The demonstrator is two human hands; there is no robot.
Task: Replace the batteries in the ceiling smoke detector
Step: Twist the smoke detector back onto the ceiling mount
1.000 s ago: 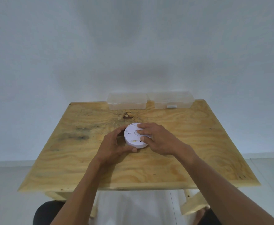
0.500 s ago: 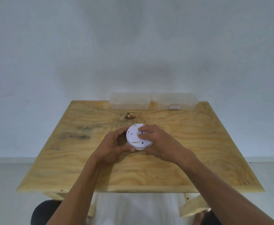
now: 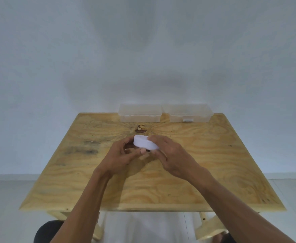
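Head view: smoke detector [image 3: 144,142], white and round, held tilted on edge above the middle of the wooden table [image 3: 213,163]. Left hand [image 3: 121,155] grips its near-left side, fingers curled, thumb under the lower rim. Right hand [image 3: 171,153] clasps its right side, fingers wrapped over the top. Two clear plastic boxes [image 3: 140,113] [image 3: 187,113] sit side by side, lids closed, at the table's far edge.

The smoke detector [image 3: 144,143] sits mid-table [image 3: 205,172], seemingly lifted, between left hand [image 3: 121,159] and right hand [image 3: 171,156]. Behind, two plastic boxes [image 3: 140,113] [image 3: 187,113] stand side by side at the far edge.
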